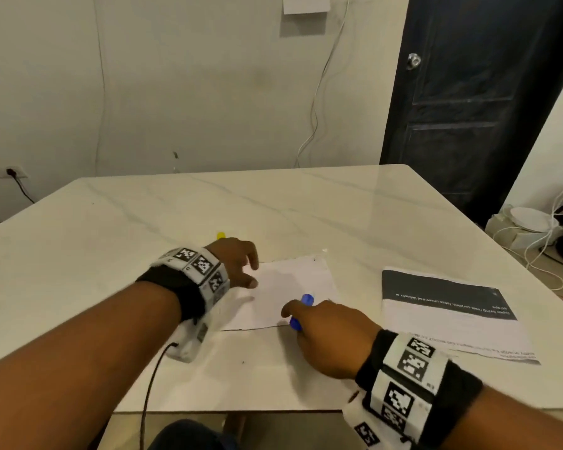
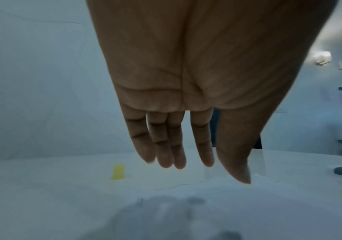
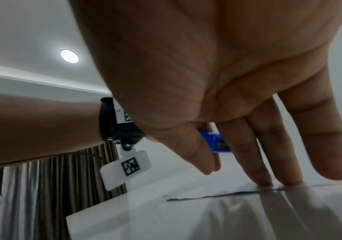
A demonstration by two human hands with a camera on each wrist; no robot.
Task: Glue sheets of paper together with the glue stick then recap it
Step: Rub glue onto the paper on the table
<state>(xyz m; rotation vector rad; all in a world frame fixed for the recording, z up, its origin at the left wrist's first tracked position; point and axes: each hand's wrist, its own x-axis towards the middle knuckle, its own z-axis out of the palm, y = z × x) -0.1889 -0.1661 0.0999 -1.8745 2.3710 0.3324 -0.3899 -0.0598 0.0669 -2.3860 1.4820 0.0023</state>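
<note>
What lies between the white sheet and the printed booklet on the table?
Nothing: bare marble table separates the white sheet from the printed booklet, as the head view shows.

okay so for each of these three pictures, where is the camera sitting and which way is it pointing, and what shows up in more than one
Head: worn on the head, looking forward and down at the table; both forearms, left hand, right hand on the white sheet.
Left wrist: under the left wrist, looking along the palm; left hand with straight fingers above the sheet, yellow cap beyond.
Right wrist: under the right wrist, looking along the palm; right hand pinches the blue glue stick.
Shared: glue stick in head and right wrist; cap in head and left wrist.
</note>
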